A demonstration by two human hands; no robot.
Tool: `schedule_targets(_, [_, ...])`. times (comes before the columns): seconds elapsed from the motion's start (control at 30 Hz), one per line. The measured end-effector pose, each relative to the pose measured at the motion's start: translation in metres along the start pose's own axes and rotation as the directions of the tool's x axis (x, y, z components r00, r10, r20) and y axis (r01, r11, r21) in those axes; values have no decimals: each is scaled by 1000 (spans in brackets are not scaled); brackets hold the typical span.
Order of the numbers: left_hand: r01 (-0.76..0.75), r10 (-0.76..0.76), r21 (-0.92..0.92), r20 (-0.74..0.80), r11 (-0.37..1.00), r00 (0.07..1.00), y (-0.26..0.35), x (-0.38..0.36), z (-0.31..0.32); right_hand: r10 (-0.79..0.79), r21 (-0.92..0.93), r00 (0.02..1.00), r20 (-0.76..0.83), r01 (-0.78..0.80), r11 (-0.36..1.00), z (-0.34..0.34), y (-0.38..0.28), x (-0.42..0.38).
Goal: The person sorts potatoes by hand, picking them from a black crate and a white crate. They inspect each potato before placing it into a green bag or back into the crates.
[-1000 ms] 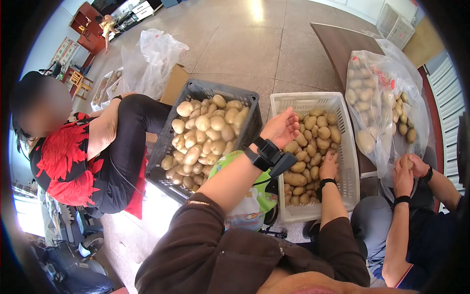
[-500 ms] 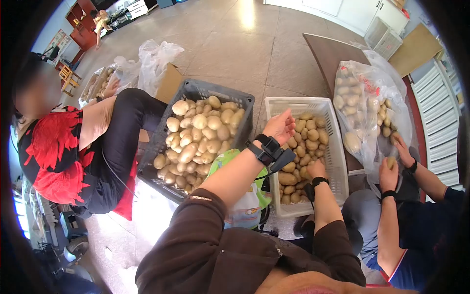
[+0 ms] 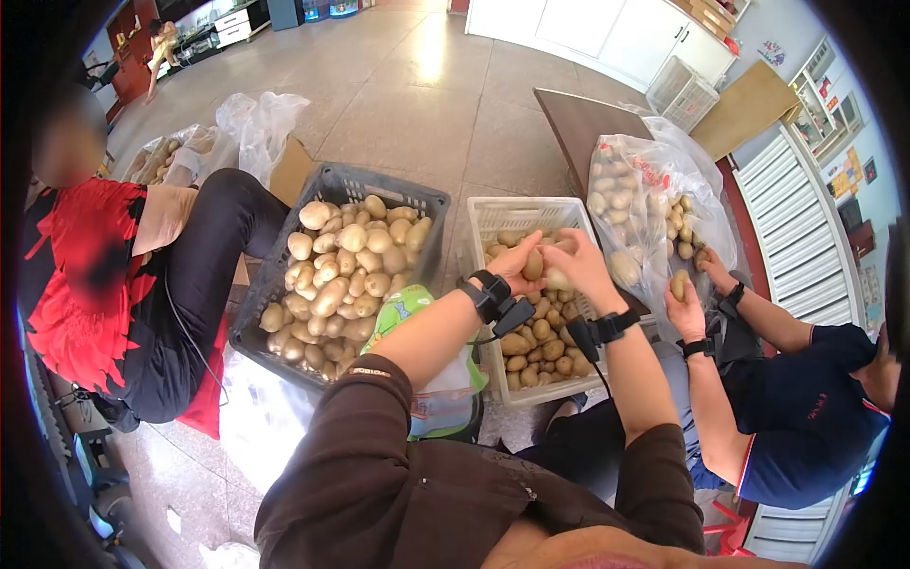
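Over the far half of the white crate (image 3: 491, 353), my two hands meet around a brown potato (image 3: 534, 266). My left hand (image 3: 512, 266) curls round it from the left, palm turned up. From the right, my right hand (image 3: 583, 269) closes on the same potato, its thumb and fingertips at the potato's side. A paler potato (image 3: 557, 280) shows just below my right fingers. Many loose potatoes (image 3: 545, 346) lie in the crate under my hands. Each wrist wears a black strap with a small device.
A dark crate (image 3: 248, 327) heaped with potatoes stands left, beside a seated person (image 3: 223, 247). On the right, a co-worker's hand (image 3: 684, 308) holds a potato near a clear plastic bag (image 3: 654, 190) of potatoes. A green patterned bag (image 3: 445, 389) lies between the crates.
My right hand has risen from the potatoes in the white crate to meet my left hand. My left hand, empty before, now closes on a potato. The view has shifted.
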State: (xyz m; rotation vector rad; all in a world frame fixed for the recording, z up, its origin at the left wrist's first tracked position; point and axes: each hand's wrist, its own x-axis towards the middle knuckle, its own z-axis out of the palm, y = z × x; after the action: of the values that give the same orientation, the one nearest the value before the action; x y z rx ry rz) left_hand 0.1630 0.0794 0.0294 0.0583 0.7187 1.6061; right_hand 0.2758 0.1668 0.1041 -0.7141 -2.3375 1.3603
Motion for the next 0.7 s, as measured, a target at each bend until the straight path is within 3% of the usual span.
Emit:
schedule_targets(0.07, [26,-26,10,-1,1000,1000,3,3,-5,66,275,998,3,-64,959,-16,1,-3])
schedule_targets(0.1, [41,-41,18,-3,999,999,3,4,-6,166,504,983,82,-185,843,-31,-1,-7])
schedule_targets(0.17, [41,-41,-18,-35,999,999,5,-4,0,282,819,914,293,-392,419,-58,-14,-24])
schedule_targets(0.27, [51,-55,-78,-56,996,997,5,-7,5,340,870,900,273,-382,313,-69,-24,-47])
schedule_targets(0.37, [5,-11,-71,-87,997,996,6,-4,4,249,793,878,409,-477,379,-72,-2,-59])
schedule_targets(0.4, [-20,14,-53,-102,998,995,10,-4,3,341,764,871,353,-479,432,-67,-11,-62])
schedule_targets(0.5, [-111,96,-99,-140,989,985,27,-11,3,333,787,868,369,-483,385,-76,7,-52])
schedule_targets(0.63, [-270,257,-268,-81,925,963,65,-23,-28,338,850,897,285,-399,344,-81,21,-44])
schedule_targets(0.7, [-383,358,-304,-136,872,924,89,-37,-48,326,870,908,262,-368,327,-79,20,-44])
